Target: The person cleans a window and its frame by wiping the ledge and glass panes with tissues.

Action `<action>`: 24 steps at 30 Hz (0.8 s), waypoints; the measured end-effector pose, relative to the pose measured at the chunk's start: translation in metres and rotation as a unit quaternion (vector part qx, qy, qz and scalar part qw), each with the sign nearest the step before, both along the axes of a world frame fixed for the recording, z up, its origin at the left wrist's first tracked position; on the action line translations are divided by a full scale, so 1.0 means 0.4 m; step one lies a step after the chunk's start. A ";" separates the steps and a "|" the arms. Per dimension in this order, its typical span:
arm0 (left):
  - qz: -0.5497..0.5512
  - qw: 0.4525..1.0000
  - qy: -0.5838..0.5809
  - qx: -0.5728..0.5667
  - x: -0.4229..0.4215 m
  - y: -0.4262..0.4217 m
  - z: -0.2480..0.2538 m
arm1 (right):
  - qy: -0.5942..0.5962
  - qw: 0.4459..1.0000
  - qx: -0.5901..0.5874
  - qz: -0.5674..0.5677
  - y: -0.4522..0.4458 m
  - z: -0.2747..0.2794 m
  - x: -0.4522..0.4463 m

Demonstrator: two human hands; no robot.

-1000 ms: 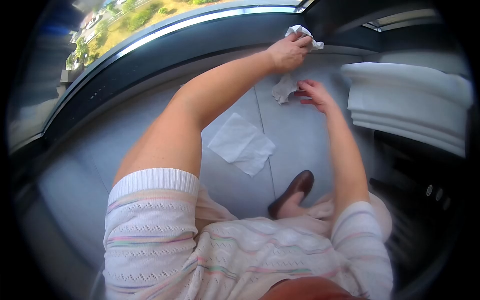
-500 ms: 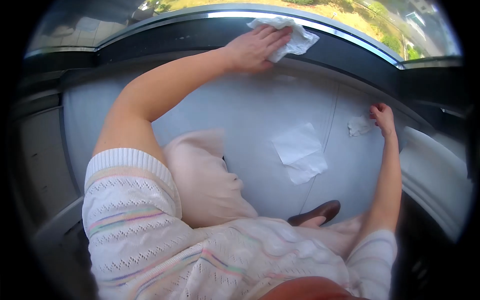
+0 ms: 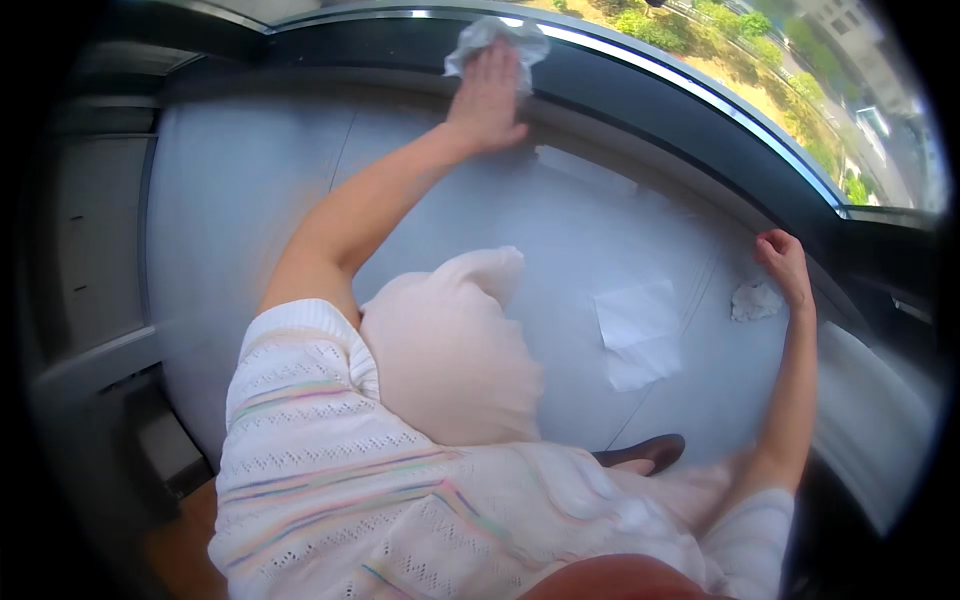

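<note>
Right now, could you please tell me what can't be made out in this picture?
All in the head view:
The middle of the white wipe: hidden by the left hand.
Anything inside the right hand: its curled fingers block the view.
Whatever lies under the pale clothing: covered by it.
The full shape of the pale object at right: blurred, cut off by the dark rim.

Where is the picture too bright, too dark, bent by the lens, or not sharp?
Head view: the metal window rail glares and bends into an arc; the outer corners fall to black; the left hand and the tissue under it look slightly smeared.
</note>
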State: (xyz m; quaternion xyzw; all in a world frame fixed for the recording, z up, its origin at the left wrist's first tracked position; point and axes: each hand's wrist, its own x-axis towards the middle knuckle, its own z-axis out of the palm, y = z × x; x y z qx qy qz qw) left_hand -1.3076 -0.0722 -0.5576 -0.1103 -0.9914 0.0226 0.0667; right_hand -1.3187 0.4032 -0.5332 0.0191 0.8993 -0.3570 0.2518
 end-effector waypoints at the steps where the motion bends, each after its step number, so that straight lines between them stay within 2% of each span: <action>1: -0.018 1.000 0.001 0.012 0.006 0.036 -0.007 | -0.006 1.000 0.001 0.005 -0.019 -0.003 -0.006; 5: -0.090 0.996 0.010 0.002 0.008 -0.007 0.024 | 0.014 0.996 -0.018 0.081 -0.107 0.010 -0.036; 8: -0.059 0.997 0.035 0.033 0.011 -0.088 0.008 | 0.022 0.991 -0.053 0.118 -0.172 0.040 -0.054; 11: 0.017 0.996 0.050 0.068 0.021 -0.209 -0.006 | 0.059 0.983 -0.051 0.167 -0.262 0.085 -0.066; 15: 0.107 0.992 0.056 0.043 0.022 -0.390 -0.018 | 0.077 0.979 -0.044 0.186 -0.372 0.120 -0.085; 20: 0.224 0.973 0.046 0.012 0.012 -0.658 -0.046 | 0.133 0.975 -0.027 0.175 -0.431 0.072 -0.121; 24: 0.258 0.963 0.036 -0.064 -0.021 -0.845 -0.047 | 0.143 0.981 -0.003 0.133 -0.440 0.041 -0.118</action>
